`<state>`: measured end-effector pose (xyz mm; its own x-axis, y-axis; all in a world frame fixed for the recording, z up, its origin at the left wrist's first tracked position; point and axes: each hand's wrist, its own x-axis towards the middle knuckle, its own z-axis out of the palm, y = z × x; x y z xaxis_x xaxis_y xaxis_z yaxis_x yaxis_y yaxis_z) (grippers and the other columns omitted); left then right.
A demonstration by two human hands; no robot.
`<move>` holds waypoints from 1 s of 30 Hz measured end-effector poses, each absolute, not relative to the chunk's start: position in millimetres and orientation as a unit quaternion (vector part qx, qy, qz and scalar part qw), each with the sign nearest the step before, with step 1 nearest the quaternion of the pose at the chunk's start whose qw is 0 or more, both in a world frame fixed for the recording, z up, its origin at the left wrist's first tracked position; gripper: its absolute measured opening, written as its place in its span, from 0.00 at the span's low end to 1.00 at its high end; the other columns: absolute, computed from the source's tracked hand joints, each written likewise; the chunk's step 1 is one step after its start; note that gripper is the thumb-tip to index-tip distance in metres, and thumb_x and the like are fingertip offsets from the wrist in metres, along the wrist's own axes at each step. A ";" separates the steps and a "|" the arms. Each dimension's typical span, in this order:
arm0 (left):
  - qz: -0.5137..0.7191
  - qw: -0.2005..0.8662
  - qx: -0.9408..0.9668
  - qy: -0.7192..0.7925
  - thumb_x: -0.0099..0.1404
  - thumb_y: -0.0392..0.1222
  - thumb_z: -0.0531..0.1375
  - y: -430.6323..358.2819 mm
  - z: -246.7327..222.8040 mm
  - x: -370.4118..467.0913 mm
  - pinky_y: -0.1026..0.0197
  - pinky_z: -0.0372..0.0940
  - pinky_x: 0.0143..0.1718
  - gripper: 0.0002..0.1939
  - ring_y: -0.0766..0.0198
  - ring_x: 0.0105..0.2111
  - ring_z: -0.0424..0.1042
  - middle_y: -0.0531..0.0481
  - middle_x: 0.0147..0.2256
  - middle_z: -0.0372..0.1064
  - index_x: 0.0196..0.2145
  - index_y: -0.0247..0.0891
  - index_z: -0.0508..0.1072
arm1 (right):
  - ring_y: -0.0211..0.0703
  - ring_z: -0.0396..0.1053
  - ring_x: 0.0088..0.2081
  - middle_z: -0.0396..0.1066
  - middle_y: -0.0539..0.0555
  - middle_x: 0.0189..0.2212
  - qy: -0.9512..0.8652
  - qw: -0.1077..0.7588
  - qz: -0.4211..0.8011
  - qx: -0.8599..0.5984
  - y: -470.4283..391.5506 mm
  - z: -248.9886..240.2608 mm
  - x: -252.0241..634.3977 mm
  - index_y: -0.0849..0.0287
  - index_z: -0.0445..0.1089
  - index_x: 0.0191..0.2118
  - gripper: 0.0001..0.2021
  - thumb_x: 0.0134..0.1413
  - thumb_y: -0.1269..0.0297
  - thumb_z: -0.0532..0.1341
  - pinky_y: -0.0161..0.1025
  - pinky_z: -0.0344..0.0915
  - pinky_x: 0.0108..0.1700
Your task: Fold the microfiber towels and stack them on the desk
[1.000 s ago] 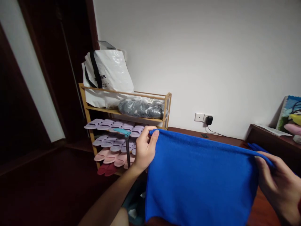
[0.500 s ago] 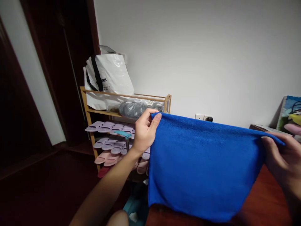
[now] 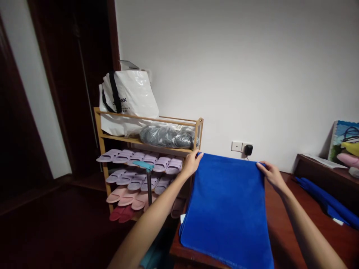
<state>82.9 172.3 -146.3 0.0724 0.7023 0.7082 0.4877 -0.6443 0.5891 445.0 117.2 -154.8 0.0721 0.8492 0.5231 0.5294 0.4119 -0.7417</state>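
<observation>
A blue towel is spread over the reddish-brown wooden table, its near part reaching past the bottom of the view. My left hand pinches its far left corner between thumb and fingers. At the far right corner, my right hand pinches the cloth in the same way. Layered edges and a small white tag show along the towel's left side, so more cloth seems to lie beneath it.
Another blue cloth lies on the table at the right, below a dark raised shelf. Left stands a wooden rack with several slippers and a white bag. A black plug sits in the wall socket.
Both hands have moved away from me and closer together, taking the towel from hanging in the air down onto the table. The blue cloth at the right has come into view.
</observation>
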 end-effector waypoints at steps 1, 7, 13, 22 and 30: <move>0.523 0.097 0.729 0.430 0.67 0.41 0.54 181.6 -157.3 85.0 0.64 0.60 0.33 0.08 0.64 0.29 0.66 0.55 0.25 0.65 0.31 0.38 0.68 | 0.39 0.65 0.31 0.70 0.52 0.29 -0.665 0.503 0.166 -0.526 128.9 -167.1 444.1 0.63 0.70 0.34 0.27 0.47 0.39 0.58 0.36 0.62 0.34; 0.398 0.104 0.739 0.533 0.69 0.42 0.57 226.5 -217.4 97.6 0.54 0.67 0.40 0.10 0.61 0.38 0.71 0.47 0.40 0.69 0.43 0.34 0.70 | 0.34 0.65 0.28 0.67 0.48 0.25 -0.655 0.441 0.185 -0.585 184.0 -243.1 439.5 0.63 0.68 0.32 0.23 0.54 0.43 0.55 0.36 0.63 0.32; 0.315 0.089 0.745 0.582 0.69 0.44 0.58 258.8 -247.7 101.5 0.51 0.68 0.42 0.15 0.58 0.42 0.70 0.44 0.47 0.67 0.50 0.35 0.67 | 0.37 0.68 0.35 0.69 0.49 0.32 -0.650 0.366 0.149 -0.649 217.1 -276.4 443.7 0.64 0.68 0.36 0.19 0.58 0.49 0.55 0.40 0.66 0.40; 0.197 0.034 0.837 0.509 0.70 0.42 0.50 237.7 -282.4 122.8 0.49 0.43 0.62 0.25 0.55 0.64 0.44 0.43 0.65 0.46 0.63 0.39 0.54 | 0.53 0.55 0.60 0.58 0.61 0.59 -0.677 0.240 0.042 -0.695 211.2 -308.7 402.4 0.58 0.58 0.60 0.31 0.59 0.44 0.46 0.54 0.49 0.60; 0.120 0.053 0.865 0.484 0.70 0.56 0.42 229.3 -294.5 129.6 0.44 0.43 0.61 0.31 0.53 0.64 0.44 0.42 0.64 0.46 0.63 0.38 0.56 | 0.50 0.42 0.66 0.47 0.58 0.64 -0.737 0.148 0.022 -0.660 191.3 -310.2 380.1 0.57 0.54 0.63 0.36 0.58 0.39 0.39 0.55 0.42 0.63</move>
